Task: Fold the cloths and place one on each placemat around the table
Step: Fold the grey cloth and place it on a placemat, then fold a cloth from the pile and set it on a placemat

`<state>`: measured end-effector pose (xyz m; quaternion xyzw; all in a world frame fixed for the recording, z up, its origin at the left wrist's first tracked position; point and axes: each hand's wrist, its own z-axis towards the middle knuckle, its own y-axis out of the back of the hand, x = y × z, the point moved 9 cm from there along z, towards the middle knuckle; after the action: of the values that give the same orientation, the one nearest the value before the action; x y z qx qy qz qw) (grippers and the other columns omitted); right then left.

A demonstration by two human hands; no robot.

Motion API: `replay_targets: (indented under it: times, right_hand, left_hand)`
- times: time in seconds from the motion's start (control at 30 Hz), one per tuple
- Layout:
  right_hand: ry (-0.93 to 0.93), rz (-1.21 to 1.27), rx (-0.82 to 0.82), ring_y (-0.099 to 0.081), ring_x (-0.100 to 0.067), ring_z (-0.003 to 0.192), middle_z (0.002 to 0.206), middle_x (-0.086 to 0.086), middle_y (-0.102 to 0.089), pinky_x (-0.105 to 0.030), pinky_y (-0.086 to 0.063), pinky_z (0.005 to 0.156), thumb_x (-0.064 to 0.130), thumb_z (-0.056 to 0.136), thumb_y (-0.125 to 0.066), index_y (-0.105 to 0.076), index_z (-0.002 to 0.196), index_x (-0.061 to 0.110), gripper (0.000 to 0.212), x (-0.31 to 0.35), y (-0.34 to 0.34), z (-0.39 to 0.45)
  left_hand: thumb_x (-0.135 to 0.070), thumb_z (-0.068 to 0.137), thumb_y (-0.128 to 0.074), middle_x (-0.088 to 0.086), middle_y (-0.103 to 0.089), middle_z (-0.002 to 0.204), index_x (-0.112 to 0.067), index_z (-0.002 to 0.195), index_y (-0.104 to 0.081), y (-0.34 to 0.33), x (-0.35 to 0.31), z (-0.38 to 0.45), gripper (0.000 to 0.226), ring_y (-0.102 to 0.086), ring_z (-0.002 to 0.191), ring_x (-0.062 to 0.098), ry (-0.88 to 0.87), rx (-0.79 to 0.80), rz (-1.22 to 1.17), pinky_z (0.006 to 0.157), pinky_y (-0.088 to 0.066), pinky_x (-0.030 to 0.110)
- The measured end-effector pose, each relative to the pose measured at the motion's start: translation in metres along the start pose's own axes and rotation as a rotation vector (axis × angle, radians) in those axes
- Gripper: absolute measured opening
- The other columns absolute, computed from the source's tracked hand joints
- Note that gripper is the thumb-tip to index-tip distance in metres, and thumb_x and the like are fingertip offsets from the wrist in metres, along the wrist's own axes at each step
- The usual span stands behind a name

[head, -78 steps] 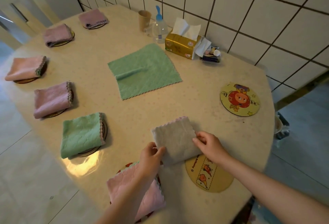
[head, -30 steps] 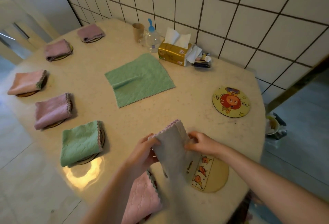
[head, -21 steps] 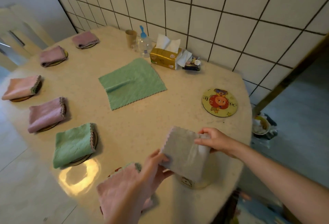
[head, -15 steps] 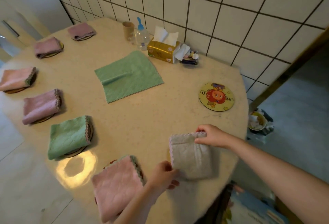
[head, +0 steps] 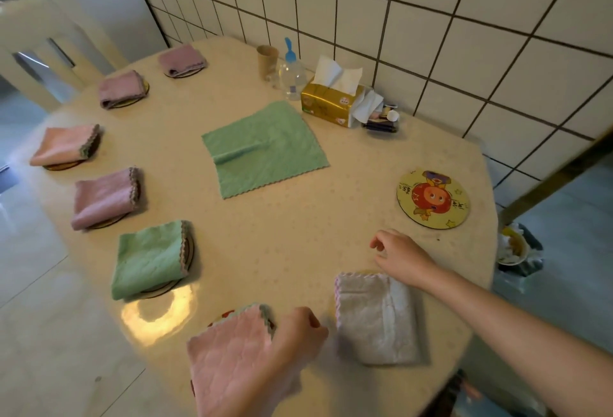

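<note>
Both hands free, fingers loosely curled: left hand, right hand; grey cloth folded on near placemat; green cloth flat mid-table; risk: ridge skews fold, misses bare placemat.

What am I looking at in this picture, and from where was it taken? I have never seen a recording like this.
There is no machine here: a person wears a camera on the head, looking down at their own two bare hands. The left hand and right hand hover over a cream table and hold nothing. Between them lies a folded white cloth, with the rim of a mat just showing at its far edge. Six more folded cloths, pink and green, rest on round placemats along the left edge. One cartoon placemat on the right is bare, and one green cloth lies unfolded mid-table. By the tiled wall stand a tissue box, a bottle and a cup.
</note>
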<state>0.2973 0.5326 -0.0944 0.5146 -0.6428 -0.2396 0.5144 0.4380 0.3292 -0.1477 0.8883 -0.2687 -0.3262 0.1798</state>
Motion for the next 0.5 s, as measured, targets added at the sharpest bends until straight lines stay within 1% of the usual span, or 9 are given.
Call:
replay_targets:
  times: [0.07,0.13,0.2,0.3,0.4,0.5]
  right_hand:
    - [0.043,-0.040,-0.028,-0.051,-0.014,0.102,0.116,0.003,-0.053,-0.035,-0.049,0.088,0.019,0.090,-0.047,-0.055,0.113,0.019,0.023,0.020,0.007,0.016]
    - [0.071,-0.047,-0.020,-0.050,-0.014,0.104,0.118,0.003,-0.053,-0.035,-0.048,0.089,0.017,0.091,-0.046,-0.054,0.114,0.019,0.024,0.039,0.008,0.035]
    - [0.088,-0.058,0.004,-0.050,-0.016,0.107,0.120,0.002,-0.052,-0.035,-0.047,0.090,0.017,0.091,-0.045,-0.054,0.115,0.019,0.025,0.056,0.005,0.054]
    - [0.126,-0.106,0.012,-0.047,-0.020,0.113,0.124,-0.001,-0.049,-0.038,-0.045,0.092,0.016,0.092,-0.043,-0.052,0.119,0.018,0.029,0.082,0.001,0.085]
    - [0.138,-0.182,-0.025,-0.043,-0.024,0.116,0.126,-0.003,-0.046,-0.038,-0.044,0.092,0.013,0.091,-0.041,-0.047,0.127,0.016,0.037,0.102,0.003,0.115]
    - [0.085,-0.274,-0.069,-0.042,-0.026,0.116,0.129,-0.005,-0.043,-0.038,-0.044,0.090,0.001,0.085,-0.039,-0.042,0.130,0.012,0.046,0.116,0.008,0.151]
  left_hand:
    - [-0.023,0.078,-0.057,0.005,-0.072,0.082,-0.021,0.077,-0.058,0.030,-0.014,0.010,0.002,-0.070,0.073,0.023,-0.041,-0.040,0.040,0.069,-0.059,0.036]
    - [-0.019,0.080,-0.058,0.007,-0.071,0.086,-0.020,0.082,-0.059,0.065,-0.026,0.021,0.002,-0.069,0.079,0.025,-0.093,-0.110,0.065,0.071,-0.058,0.035]
    - [-0.018,0.082,-0.058,0.007,-0.069,0.090,-0.017,0.091,-0.063,0.102,-0.035,0.032,0.010,-0.066,0.083,0.026,-0.144,-0.187,0.124,0.071,-0.055,0.032]
    - [-0.017,0.086,-0.054,0.003,-0.064,0.103,-0.017,0.105,-0.061,0.153,-0.047,0.054,0.020,-0.059,0.092,0.022,-0.230,-0.278,0.307,0.072,-0.048,0.029]
    - [-0.015,0.089,-0.048,0.002,-0.055,0.119,-0.017,0.117,-0.056,0.189,-0.057,0.082,0.029,-0.049,0.110,0.022,-0.325,-0.337,0.502,0.082,-0.045,0.032]
    - [-0.012,0.086,-0.048,0.000,-0.048,0.129,-0.019,0.127,-0.048,0.222,-0.070,0.116,0.042,-0.042,0.118,0.024,-0.417,-0.418,0.668,0.086,-0.043,0.035]
